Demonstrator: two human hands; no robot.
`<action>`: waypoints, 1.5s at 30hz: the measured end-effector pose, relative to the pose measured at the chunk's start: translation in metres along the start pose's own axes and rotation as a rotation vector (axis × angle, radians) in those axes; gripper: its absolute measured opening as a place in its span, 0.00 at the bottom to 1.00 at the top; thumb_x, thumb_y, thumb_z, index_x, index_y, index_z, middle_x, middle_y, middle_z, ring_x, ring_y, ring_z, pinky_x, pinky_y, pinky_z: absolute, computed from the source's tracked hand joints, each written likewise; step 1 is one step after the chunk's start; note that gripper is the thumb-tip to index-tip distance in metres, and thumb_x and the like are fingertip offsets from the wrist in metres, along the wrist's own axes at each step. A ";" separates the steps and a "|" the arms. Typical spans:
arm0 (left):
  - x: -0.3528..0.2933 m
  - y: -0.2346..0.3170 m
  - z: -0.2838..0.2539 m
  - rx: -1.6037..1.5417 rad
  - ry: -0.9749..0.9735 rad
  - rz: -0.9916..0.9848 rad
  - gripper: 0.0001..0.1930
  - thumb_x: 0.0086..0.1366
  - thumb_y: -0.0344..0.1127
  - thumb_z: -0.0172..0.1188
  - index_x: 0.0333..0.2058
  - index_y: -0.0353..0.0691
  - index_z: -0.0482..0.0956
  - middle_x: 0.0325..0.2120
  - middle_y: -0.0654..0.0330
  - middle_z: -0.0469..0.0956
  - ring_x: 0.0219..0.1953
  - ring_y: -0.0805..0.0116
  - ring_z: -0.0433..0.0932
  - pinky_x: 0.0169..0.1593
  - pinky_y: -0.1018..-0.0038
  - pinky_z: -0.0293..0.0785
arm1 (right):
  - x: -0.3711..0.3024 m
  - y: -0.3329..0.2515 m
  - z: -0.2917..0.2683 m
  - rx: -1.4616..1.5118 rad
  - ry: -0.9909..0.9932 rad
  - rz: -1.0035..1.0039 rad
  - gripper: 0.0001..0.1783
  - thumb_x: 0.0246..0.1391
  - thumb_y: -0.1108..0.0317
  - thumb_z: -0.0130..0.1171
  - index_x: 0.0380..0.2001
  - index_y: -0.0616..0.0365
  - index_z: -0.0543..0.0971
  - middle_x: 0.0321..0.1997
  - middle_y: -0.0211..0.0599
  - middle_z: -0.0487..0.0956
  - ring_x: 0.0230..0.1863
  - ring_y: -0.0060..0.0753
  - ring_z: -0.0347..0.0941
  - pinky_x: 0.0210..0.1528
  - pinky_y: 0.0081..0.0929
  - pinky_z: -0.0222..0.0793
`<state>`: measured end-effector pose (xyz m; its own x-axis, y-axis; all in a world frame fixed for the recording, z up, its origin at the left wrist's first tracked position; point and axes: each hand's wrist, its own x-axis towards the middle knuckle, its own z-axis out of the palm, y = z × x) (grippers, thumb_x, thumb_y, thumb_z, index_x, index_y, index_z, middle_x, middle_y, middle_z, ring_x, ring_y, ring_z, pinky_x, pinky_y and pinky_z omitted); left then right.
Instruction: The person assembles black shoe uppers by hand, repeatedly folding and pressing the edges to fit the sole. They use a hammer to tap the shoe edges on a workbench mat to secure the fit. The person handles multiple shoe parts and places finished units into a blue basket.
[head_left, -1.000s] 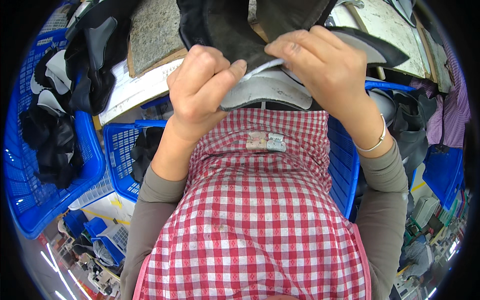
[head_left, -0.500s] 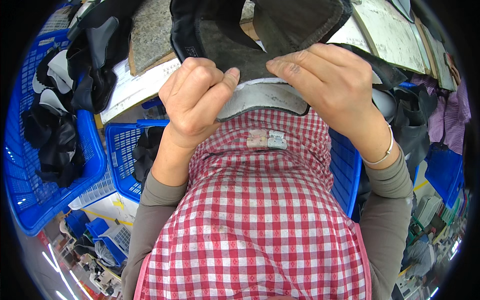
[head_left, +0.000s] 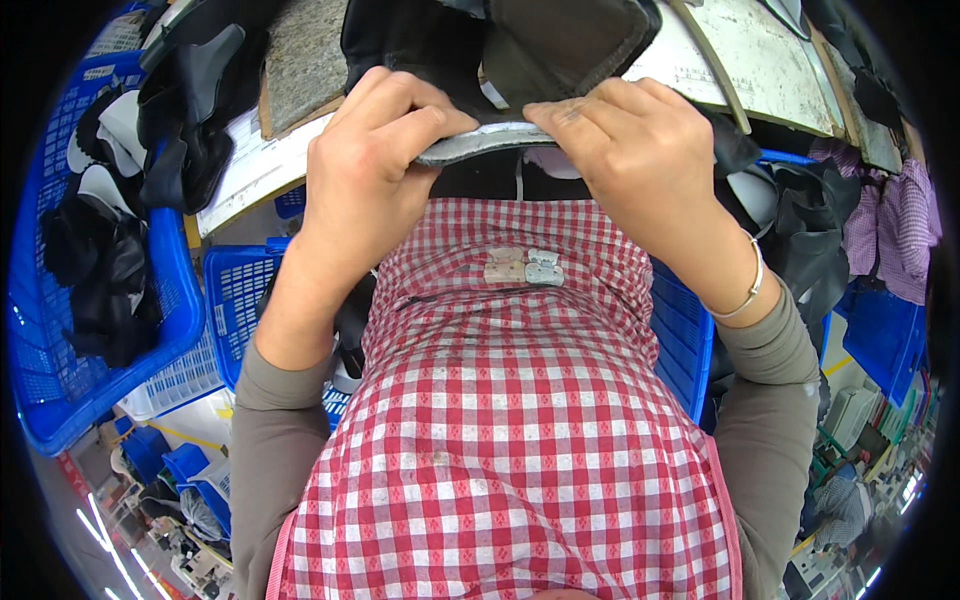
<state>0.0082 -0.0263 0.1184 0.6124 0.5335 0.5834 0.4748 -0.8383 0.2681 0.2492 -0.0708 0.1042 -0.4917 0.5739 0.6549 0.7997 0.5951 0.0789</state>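
Note:
A black leather boot upper (head_left: pixel 570 55) with a dark grey inner side hangs in front of me at the table edge. My left hand (head_left: pixel 372 165) is closed on the left part of its near edge, thumb and fingers pinching the rim. My right hand (head_left: pixel 635 145) pinches the same edge farther right, with a bracelet (head_left: pixel 752 285) on that wrist. Between the two hands runs a pale grey folded strip (head_left: pixel 485 143) along the upper's edge. The undersides of both grips are hidden.
Blue baskets (head_left: pixel 185 325) filled with black and grey leather pieces (head_left: pixel 105 290) stand to the left. A stone slab (head_left: pixel 310 65) lies on the white worktable (head_left: pixel 255 165). More black pieces (head_left: pixel 815 230) and checked cloth (head_left: pixel 905 235) hang at the right.
Both hands have risen a little, away from my apron. The upper's pale near flap has turned under and now shows as a narrow strip. Both hands still grip the edge.

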 end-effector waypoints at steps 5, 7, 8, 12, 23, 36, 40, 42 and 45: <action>0.069 0.013 -0.075 0.206 -0.014 0.272 0.18 0.48 0.18 0.68 0.40 0.37 0.83 0.35 0.57 0.77 0.38 0.64 0.78 0.43 0.70 0.73 | 0.028 0.013 -0.007 0.153 -0.007 0.234 0.11 0.50 0.65 0.71 0.40 0.41 0.89 0.31 0.36 0.85 0.32 0.39 0.82 0.32 0.29 0.75; 0.091 0.033 -0.096 0.274 0.115 0.469 0.25 0.52 0.19 0.68 0.51 0.37 0.82 0.43 0.54 0.82 0.46 0.64 0.80 0.55 0.71 0.75 | 0.048 0.031 -0.008 0.584 0.009 0.510 0.12 0.62 0.65 0.66 0.48 0.53 0.87 0.36 0.32 0.87 0.32 0.30 0.81 0.34 0.25 0.76; 0.089 0.044 -0.088 0.204 0.184 0.381 0.20 0.54 0.22 0.70 0.48 0.37 0.82 0.41 0.55 0.82 0.44 0.66 0.80 0.51 0.71 0.75 | 0.055 0.037 -0.004 0.874 0.055 0.677 0.11 0.63 0.65 0.67 0.47 0.56 0.86 0.35 0.31 0.86 0.31 0.26 0.79 0.34 0.22 0.74; 0.045 0.083 -0.035 -0.770 -0.447 0.031 0.18 0.60 0.39 0.73 0.44 0.35 0.80 0.40 0.53 0.81 0.40 0.60 0.82 0.46 0.66 0.78 | 0.064 0.043 0.026 1.661 0.365 0.914 0.13 0.68 0.64 0.61 0.48 0.59 0.86 0.39 0.35 0.88 0.35 0.33 0.84 0.35 0.27 0.79; 0.044 0.006 -0.015 -0.005 -0.125 0.515 0.22 0.50 0.33 0.69 0.47 0.42 0.81 0.44 0.60 0.80 0.51 0.58 0.79 0.53 0.63 0.78 | -0.019 -0.048 0.025 0.986 0.117 0.466 0.26 0.64 0.77 0.62 0.64 0.55 0.74 0.61 0.35 0.78 0.60 0.30 0.77 0.62 0.27 0.79; 0.029 0.012 -0.037 -0.177 -0.583 0.258 0.06 0.61 0.34 0.67 0.37 0.42 0.85 0.41 0.60 0.83 0.58 0.59 0.76 0.64 0.60 0.67 | -0.044 -0.052 0.027 0.933 0.033 0.536 0.24 0.67 0.76 0.59 0.65 0.63 0.72 0.60 0.41 0.80 0.59 0.33 0.79 0.61 0.26 0.77; 0.018 0.027 -0.021 0.569 -0.308 0.452 0.24 0.64 0.32 0.61 0.60 0.47 0.74 0.44 0.62 0.84 0.63 0.63 0.73 0.69 0.55 0.64 | -0.005 -0.049 -0.002 0.927 0.321 0.508 0.22 0.63 0.77 0.65 0.60 0.62 0.77 0.53 0.39 0.83 0.54 0.31 0.80 0.56 0.26 0.77; 0.014 0.034 -0.020 0.659 -0.257 0.383 0.32 0.64 0.31 0.60 0.68 0.45 0.66 0.46 0.63 0.84 0.68 0.63 0.68 0.71 0.47 0.61 | 0.022 -0.029 -0.002 1.491 0.450 0.751 0.17 0.62 0.74 0.67 0.54 0.61 0.81 0.47 0.36 0.85 0.49 0.28 0.81 0.52 0.24 0.77; 0.015 0.039 -0.032 0.310 -0.063 0.409 0.28 0.57 0.33 0.69 0.59 0.47 0.81 0.53 0.60 0.80 0.64 0.57 0.70 0.65 0.51 0.67 | 0.043 -0.006 0.007 1.532 0.523 1.166 0.11 0.63 0.62 0.69 0.38 0.59 0.87 0.30 0.26 0.85 0.29 0.15 0.76 0.32 0.14 0.68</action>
<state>0.0160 -0.0543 0.1622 0.8193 0.1827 0.5435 0.3476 -0.9121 -0.2174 0.2208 -0.0461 0.1269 0.3104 0.9496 0.0434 -0.4453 0.1856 -0.8760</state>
